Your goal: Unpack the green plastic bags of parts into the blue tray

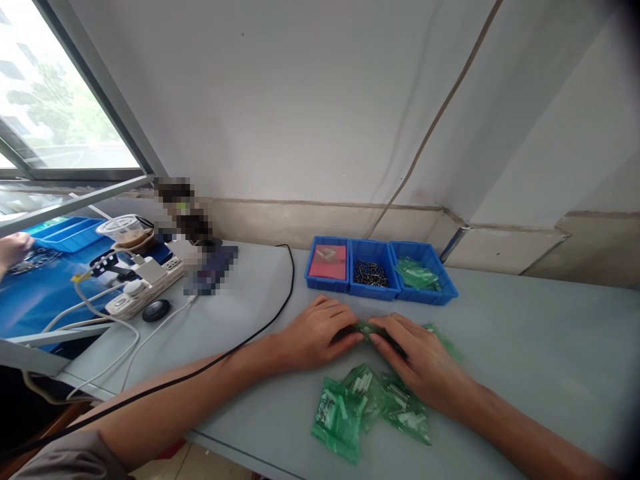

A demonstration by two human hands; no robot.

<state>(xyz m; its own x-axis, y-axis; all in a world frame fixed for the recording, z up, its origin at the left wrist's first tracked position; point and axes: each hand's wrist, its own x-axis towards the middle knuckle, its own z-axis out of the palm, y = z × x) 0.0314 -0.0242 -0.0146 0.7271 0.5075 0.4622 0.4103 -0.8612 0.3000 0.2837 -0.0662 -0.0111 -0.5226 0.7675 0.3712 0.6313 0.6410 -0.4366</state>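
Observation:
My left hand [320,333] and my right hand [420,357] meet above the table, both pinching a small green plastic bag [367,328] between thumbs and fingers. Most of that bag is covered by the fingers, so its contents cannot be made out. Just below the hands lie several filled green bags [337,417] with silvery metal pieces showing through the film. Another piece of green plastic [445,341] shows on the table behind my right hand.
Beyond my hands stand three joined blue bins: one with a red card [327,261], one with dark screws [370,274], one with green bags [419,273]. A black cable [260,330] crosses my left forearm. Leftward are a power strip [145,287], a drink cup [125,229] and another person's hand [15,248].

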